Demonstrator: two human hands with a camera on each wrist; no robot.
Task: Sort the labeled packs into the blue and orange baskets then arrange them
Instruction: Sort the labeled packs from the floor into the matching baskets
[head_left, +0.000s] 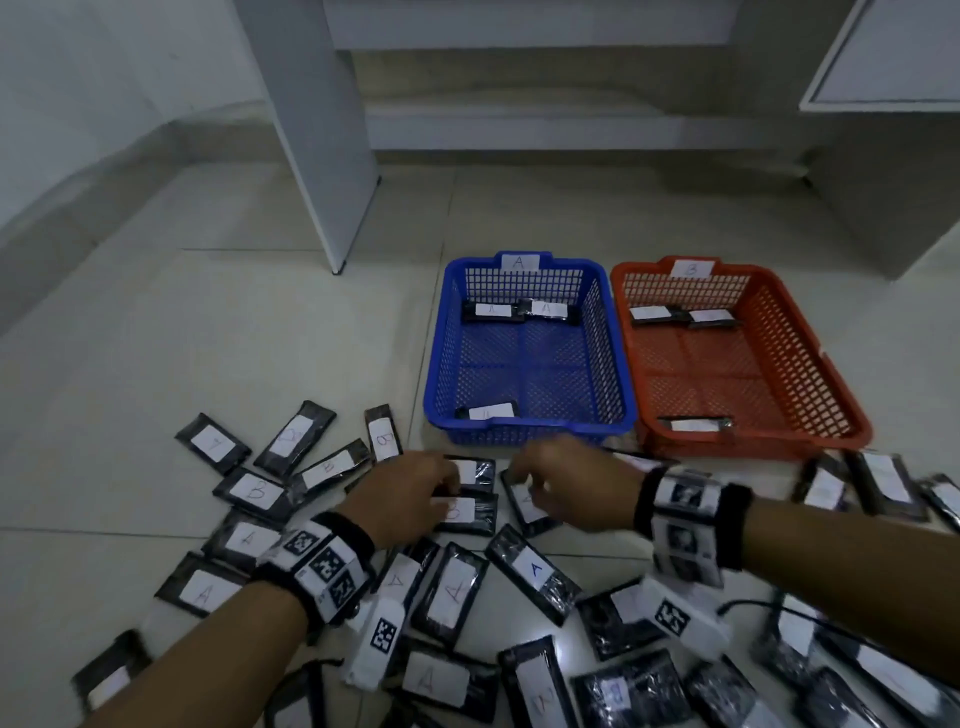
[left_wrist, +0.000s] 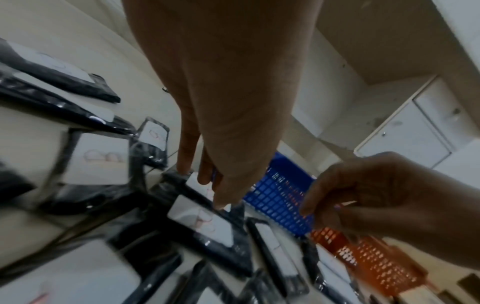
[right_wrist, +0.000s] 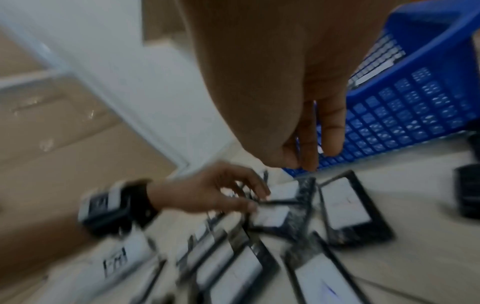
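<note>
Black wrapped packs with white A or B labels lie scattered over the floor. The blue basket, tagged A, holds two packs at its far end and one at its near end. The orange basket, tagged B, holds the same. My left hand reaches down with its fingertips on two stacked packs, the lower one marked B. My right hand hovers empty over another pack, fingers hanging loose.
A white furniture panel stands on the floor behind and left of the baskets. A grey cabinet stands at the back right. More packs crowd the floor below the orange basket, and bare tiles lie to the far left.
</note>
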